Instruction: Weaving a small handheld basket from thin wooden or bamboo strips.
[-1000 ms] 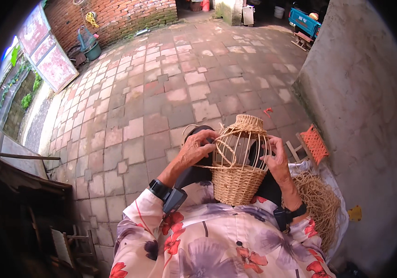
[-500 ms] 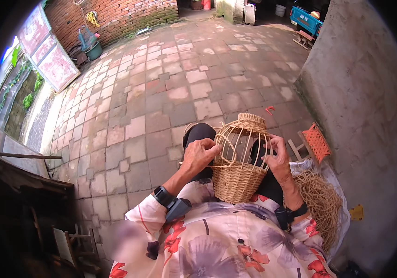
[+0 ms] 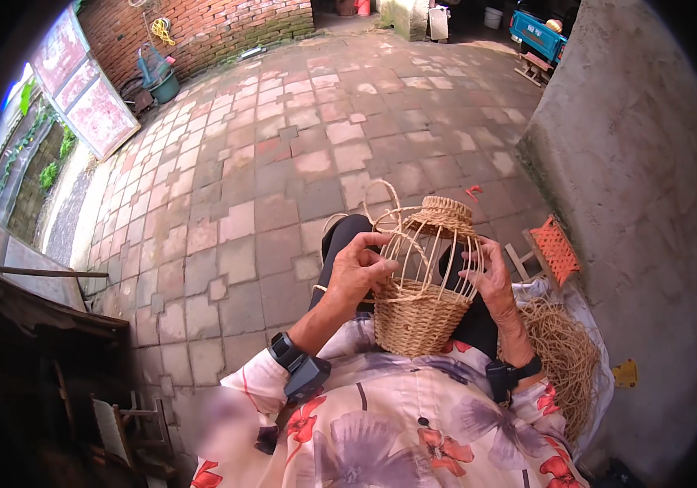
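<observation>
A half-woven wicker basket (image 3: 420, 321) rests upright between my thighs, its lower part densely plaited and its narrow neck (image 3: 444, 213) woven too. Between these, bare upright ribs stand apart. My left hand (image 3: 358, 268) is at the left ribs, thumb and forefinger pinched near a loose straw cord (image 3: 384, 198). That cord loops up above the hand and crosses in front of the ribs. My right hand (image 3: 491, 272) grips the ribs on the right side, its fingers bent around them and partly hidden.
A white sack of straw cord (image 3: 558, 358) lies at my right, beside a small stool with an orange woven seat (image 3: 556, 250). Brick paving (image 3: 283, 179) spreads ahead. A grey wall (image 3: 633, 203) rises on the right. Wooden chair frames (image 3: 120, 431) stand at the lower left.
The straw cord now loops up above the basket's left side. My left hand has shifted slightly right and turned inward, while my right hand stays at the ribs.
</observation>
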The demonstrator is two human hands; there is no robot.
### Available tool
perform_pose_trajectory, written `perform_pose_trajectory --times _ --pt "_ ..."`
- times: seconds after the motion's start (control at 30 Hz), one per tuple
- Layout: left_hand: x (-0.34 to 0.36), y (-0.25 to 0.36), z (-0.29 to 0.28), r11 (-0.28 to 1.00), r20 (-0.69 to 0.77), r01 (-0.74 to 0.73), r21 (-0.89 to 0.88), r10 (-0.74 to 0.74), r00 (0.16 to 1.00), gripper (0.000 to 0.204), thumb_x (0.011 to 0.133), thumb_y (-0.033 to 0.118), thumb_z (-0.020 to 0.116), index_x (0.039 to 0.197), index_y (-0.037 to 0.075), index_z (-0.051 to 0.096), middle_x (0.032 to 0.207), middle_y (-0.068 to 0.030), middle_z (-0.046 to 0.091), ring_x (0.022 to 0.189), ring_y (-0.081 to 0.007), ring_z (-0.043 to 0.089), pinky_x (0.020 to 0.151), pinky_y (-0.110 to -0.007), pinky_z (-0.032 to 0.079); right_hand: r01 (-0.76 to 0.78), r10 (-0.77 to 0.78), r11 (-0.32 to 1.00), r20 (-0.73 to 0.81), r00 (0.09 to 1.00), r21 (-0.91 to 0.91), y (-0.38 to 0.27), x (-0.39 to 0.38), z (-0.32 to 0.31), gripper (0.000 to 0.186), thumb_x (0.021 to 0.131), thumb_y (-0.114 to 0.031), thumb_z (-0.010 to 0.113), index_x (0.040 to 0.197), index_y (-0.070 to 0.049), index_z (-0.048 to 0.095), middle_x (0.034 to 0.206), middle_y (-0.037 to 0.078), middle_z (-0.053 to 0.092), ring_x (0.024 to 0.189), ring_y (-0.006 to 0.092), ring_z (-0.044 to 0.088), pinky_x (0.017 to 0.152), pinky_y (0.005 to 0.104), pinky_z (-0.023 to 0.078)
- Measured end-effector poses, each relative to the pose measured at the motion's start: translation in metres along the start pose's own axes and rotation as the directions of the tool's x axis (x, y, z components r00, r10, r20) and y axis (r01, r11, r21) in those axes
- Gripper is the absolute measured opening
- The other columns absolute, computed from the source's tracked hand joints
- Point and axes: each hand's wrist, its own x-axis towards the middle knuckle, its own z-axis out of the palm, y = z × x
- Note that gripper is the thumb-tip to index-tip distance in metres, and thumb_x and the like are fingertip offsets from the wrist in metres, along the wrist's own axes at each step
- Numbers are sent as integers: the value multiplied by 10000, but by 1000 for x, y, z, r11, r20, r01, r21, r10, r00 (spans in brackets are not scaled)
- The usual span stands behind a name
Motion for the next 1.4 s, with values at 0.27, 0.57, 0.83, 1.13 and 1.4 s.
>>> perform_pose_trajectory --times 0.27,0.57,0.83,1.13,1.4 --pt "-15 -9 -35 675 -158 -163 719 387 908 133 875 124 621 884 -5 650 685 -27 626 604 -74 558 561 -225 481 13 -13 994 -6 1000 -104 0 -2 -10 407 701 28 525 1102 1 458 1309 152 453 1151 259 540 997 396 448" --pt "-13 3 -47 989 71 138 -51 -134 988 224 960 235 580 1010 31 656 748 14 581 633 -69 550 598 -212 489 -59 73 984 80 994 -167 -7 3 -13 525 695 -31 489 1217 1 440 1129 129 536 1174 252 544 1014 370 399" --pt "8 -5 -17 986 163 -153 72 140 977 136 938 129 611 1008 32 675 799 28 614 679 -61 570 596 -221 478 39 -23 979 81 996 -199 -2 3 -11 512 726 -56 574 1223 16 476 1094 116 576 1113 228 569 1015 358 420" --pt "8 -4 11 556 203 -546 627 560 803 223 846 -40 553 1012 29 685 780 -143 621 639 -249 602 587 -326 464 18 -24 998 -109 994 -64 -8 10 -14 362 851 -93 604 1181 6 493 1122 114 587 974 154 585 840 284 483" --pt "4 6 14 558 246 -521 646 495 834 281 778 -24 580 1044 31 655 805 -171 594 734 -369 609 653 -420 483 122 -237 788 -114 965 -604 -54 23 38 383 778 -181 687 1098 -31 539 995 123 559 856 239 575 753 340 483"
